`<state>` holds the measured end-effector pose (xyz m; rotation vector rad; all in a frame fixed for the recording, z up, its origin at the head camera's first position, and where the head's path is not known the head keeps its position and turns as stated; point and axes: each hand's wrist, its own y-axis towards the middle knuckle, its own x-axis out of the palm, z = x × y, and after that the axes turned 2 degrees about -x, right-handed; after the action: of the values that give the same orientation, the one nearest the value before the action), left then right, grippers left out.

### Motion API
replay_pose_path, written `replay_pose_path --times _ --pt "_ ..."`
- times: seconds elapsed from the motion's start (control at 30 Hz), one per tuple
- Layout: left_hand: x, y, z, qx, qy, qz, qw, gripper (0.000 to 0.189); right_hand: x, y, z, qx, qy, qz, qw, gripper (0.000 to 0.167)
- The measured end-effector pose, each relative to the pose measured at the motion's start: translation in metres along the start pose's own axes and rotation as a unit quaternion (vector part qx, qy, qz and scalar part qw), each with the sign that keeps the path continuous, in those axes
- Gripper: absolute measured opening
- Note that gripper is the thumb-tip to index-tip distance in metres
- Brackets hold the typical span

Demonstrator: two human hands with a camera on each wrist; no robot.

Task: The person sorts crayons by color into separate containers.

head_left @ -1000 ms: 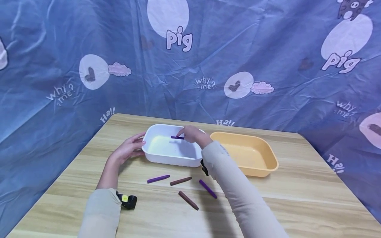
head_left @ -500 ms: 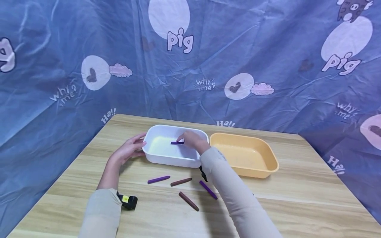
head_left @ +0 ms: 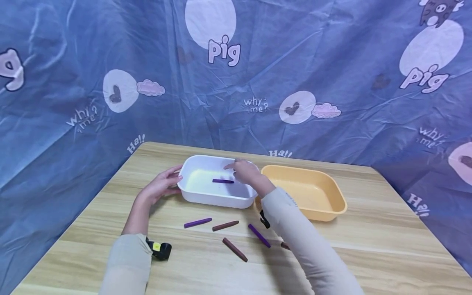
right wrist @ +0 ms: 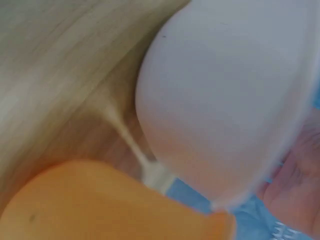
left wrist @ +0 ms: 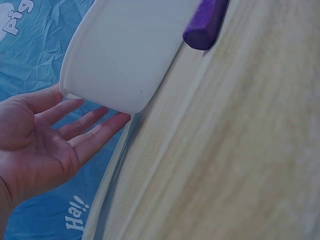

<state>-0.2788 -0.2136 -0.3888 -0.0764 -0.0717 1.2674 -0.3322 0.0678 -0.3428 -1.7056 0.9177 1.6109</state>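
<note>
Right hand (head_left: 246, 171), fingers loosely extended, nothing visibly held, hovers inside white bin (head_left: 217, 200) over purple crayon (head_left: 223, 181) lying on bin's floor, left hand (head_left: 159, 187) touching bin's end with near-straight fingers; likely release step, next calls for lifting clear of bin.

Left hand (head_left: 162, 185) — fingers (left wrist: 102, 136) nearly straight, slightly apart; right hand (head_left: 245, 171) — index finger (head_left: 229, 166) outstretched, forearm (head_left: 307, 241) aslant

From here I see a purple crayon (head_left: 223, 181) lying flat, lengthwise, inside the rounded white tub (head_left: 217, 200), upright on the tabletop (head_left: 191, 262).
</note>
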Motion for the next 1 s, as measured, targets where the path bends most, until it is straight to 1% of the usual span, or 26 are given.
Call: replay_pose_path --times 0.07,0.17,0.23,0.4,0.5,0.63,0.7,0.8,1.0 --pt "0.000 0.000 0.001 0.001 0.000 -0.001 1.0000 0.059 -0.006 -0.010 0.002 -0.019 0.009 0.028 0.9994 0.042" --pt "0.001 -0.001 0.001 0.004 0.005 -0.004 1.0000 0.059 -0.012 -0.029 0.004 -0.048 0.024 0.072 0.9960 0.041" --pt "0.001 -0.002 0.002 0.004 0.009 -0.006 0.9999 0.059 -0.016 -0.042 0.004 -0.055 0.025 0.092 0.9939 0.041" --pt "0.000 -0.002 0.001 0.004 0.013 -0.005 0.9999 0.059 -0.022 -0.078 0.000 -0.056 0.044 0.132 0.9887 0.044" --pt "0.000 -0.002 0.000 0.004 0.012 -0.004 0.9999 0.059 -0.022 -0.099 -0.003 -0.051 0.075 0.145 0.9852 0.046" --pt "0.000 -0.001 -0.001 0.005 0.007 -0.006 0.9999 0.059 -0.019 -0.125 -0.008 -0.050 0.107 0.168 0.9787 0.046" --pt "-0.001 0.000 -0.001 0.006 0.006 -0.006 0.9999 0.059 -0.015 -0.136 -0.010 -0.052 0.105 0.182 0.9762 0.044" --pt "-0.001 0.000 -0.001 0.007 0.005 -0.006 0.9999 0.059 -0.008 -0.153 -0.014 -0.051 0.100 0.189 0.9756 0.043" --pt "0.000 0.000 -0.001 0.005 0.011 -0.006 0.9999 0.059 0.008 -0.178 -0.016 -0.031 0.113 0.155 0.9811 0.050"
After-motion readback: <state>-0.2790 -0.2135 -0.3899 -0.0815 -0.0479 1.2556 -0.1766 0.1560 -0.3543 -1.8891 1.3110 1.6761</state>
